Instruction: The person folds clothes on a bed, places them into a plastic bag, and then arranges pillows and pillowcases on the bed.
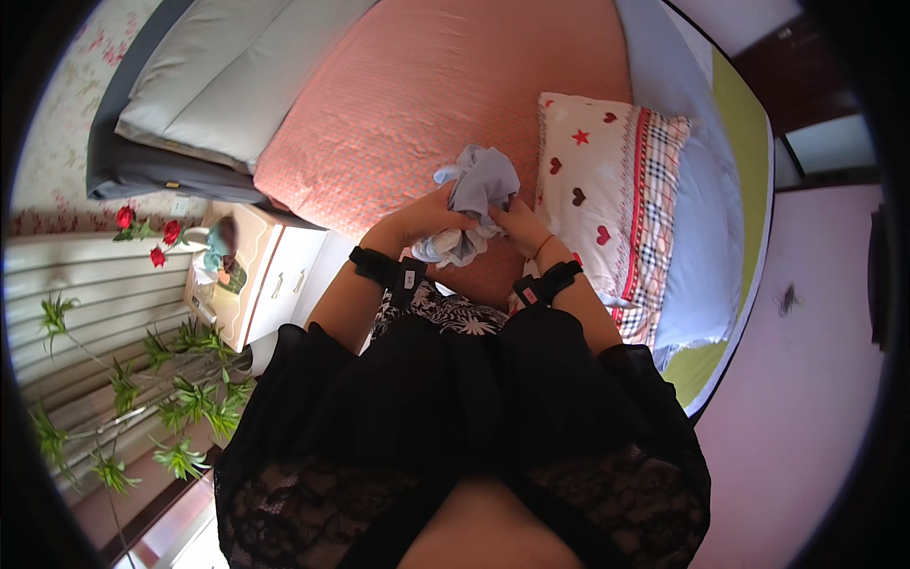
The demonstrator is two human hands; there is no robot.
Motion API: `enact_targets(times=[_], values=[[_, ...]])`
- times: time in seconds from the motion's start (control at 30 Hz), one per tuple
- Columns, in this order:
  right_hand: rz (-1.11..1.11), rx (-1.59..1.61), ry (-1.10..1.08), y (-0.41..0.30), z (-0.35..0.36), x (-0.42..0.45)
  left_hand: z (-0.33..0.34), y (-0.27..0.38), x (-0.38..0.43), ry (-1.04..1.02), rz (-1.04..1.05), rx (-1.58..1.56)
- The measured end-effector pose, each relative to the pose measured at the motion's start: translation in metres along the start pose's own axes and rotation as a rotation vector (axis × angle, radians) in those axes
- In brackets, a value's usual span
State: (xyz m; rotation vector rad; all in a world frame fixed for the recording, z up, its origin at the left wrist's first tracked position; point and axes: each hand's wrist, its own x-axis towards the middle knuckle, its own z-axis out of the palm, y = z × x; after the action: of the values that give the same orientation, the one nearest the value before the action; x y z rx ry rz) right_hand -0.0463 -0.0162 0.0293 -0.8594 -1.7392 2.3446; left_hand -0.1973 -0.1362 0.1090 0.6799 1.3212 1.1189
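Note:
Between my hands is a bunched, pale grey-blue cloth (483,174), crumpled with whitish folds hanging below. My left hand (430,213) grips its left side, thumb across the front. On the right side, my right hand (522,224) pinches the fabric with curled fingers. The bundle is held over an orange patterned bedspread (426,92); whether it touches the bed I cannot tell. Just right of my right hand lies a white pillow (579,163) printed with hearts and a star, with a red band and plaid edge.
Grey pillows (213,92) rest by the dark headboard at the upper left. A nightstand (249,277) at the left carries red artificial-looking roses (170,231) and small items. A leafy potted plant (192,398) stands nearby. Light blue bedding (700,256) lies beyond the printed pillow.

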Motion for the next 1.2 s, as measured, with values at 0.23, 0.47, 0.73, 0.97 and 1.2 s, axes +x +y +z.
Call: enact_targets(times=[0.23, 0.47, 0.73, 0.97, 1.2], values=[[0.168, -0.549, 0.116, -0.053, -0.043, 0.079, -0.144, 0.006, -0.063, 0.425, 0.182, -0.608], [-0.694, -0.810, 0.740, -0.110, -0.052, 0.179, -0.257, 0.028, -0.075, 0.660, 0.539, -0.879], [-0.504, -0.897, 0.636, -0.132, 0.085, 0.200, -0.271, 0.035, -0.012, 0.045, 0.335, -0.925], [-0.273, -0.659, 0.430, -0.088, 0.203, 0.194, -0.264, 0.022, 0.021, -0.176, 0.022, -0.540], [-0.333, -0.730, 0.946, -0.102, 0.131, 0.143, -0.284, -0.016, 0.045, 0.061, 0.183, 0.125]])
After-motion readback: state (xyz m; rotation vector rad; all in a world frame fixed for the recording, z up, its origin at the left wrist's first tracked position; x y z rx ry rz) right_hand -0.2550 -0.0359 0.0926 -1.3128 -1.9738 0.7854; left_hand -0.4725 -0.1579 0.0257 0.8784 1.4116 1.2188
